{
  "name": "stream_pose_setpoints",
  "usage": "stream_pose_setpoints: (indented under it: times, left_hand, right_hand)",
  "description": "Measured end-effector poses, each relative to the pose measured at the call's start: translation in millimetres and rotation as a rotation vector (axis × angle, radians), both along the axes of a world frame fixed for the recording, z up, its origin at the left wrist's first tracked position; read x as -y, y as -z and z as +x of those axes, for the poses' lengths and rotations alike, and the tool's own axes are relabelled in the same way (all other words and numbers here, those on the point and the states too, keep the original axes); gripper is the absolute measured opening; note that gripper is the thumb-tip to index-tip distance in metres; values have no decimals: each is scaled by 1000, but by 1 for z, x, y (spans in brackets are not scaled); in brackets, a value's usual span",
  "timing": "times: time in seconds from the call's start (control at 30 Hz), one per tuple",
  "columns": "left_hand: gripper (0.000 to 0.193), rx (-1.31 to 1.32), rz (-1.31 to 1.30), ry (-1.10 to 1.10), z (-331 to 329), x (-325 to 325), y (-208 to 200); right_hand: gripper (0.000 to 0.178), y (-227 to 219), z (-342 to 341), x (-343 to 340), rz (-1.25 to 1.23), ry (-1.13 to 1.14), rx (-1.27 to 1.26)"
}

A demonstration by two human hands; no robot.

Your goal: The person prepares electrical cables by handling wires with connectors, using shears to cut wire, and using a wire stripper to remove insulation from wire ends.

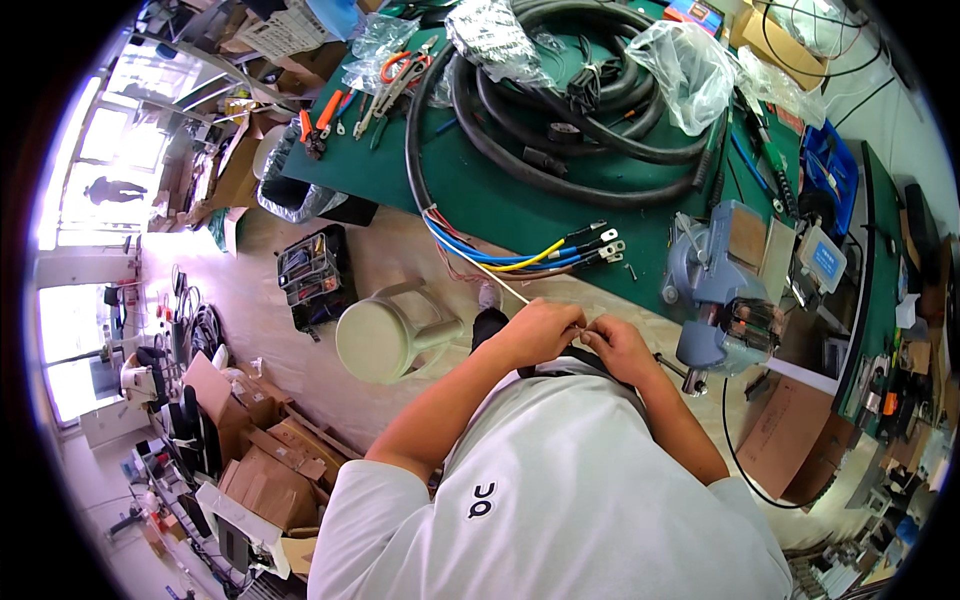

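My left hand (pixel 543 333) is closed around a thin white wire (pixel 506 288), just in front of my waist. The wire runs up to the split end of a thick black cable (pixel 414 160) on the bench. My right hand (pixel 618 348) is pinched against the left fingertips, at the wire's end; the tip itself is mostly hidden by fingers. From the same cable end fan out blue wires (pixel 480 257), a yellow wire (pixel 535 262) and brown ones, several ending in metal ring lugs (pixel 610 246) at the bench's front edge.
The green bench (pixel 365 165) carries the coiled cable, pliers (pixel 395 95), orange-handled cutters (pixel 322 122) and plastic bags (pixel 685 75). A blue-grey vise (pixel 712 265) stands at the right edge. A round stool (pixel 375 340) and an open toolbox (pixel 315 275) are on the floor, cardboard boxes (pixel 270 480) lower left.
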State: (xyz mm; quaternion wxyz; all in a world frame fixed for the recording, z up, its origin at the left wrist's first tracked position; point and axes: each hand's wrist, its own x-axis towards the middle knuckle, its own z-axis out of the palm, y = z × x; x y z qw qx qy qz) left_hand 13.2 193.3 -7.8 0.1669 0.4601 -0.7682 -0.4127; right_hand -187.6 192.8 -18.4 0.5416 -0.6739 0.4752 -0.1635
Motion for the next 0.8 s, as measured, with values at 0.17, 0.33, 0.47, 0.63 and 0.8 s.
stream_pose_setpoints:
  times: [0.17, 0.33, 0.47, 0.63, 0.8]
  left_hand:
    - [12, 15, 43, -11, 1, -2, -1]
    - [12, 59, 24, -31, 0, -5, -16]
    - [12, 39, 23, -82, 2, -6, -25]
    - [16, -125, 11, -145, 20, 3, -49]
    - [15, -503, 109, -249, 76, 8, -94]
  right_hand:
    - [15, 2, -1, 2, -87, -48, 11]
    - [16, -5, -4, 4, -66, -60, 24]
    - [20, 5, -11, 1, 98, 99, 149]
    - [27, -25, 6, 23, -147, 557, 182]
    - [26, -57, 86, 72, -398, 411, 51]
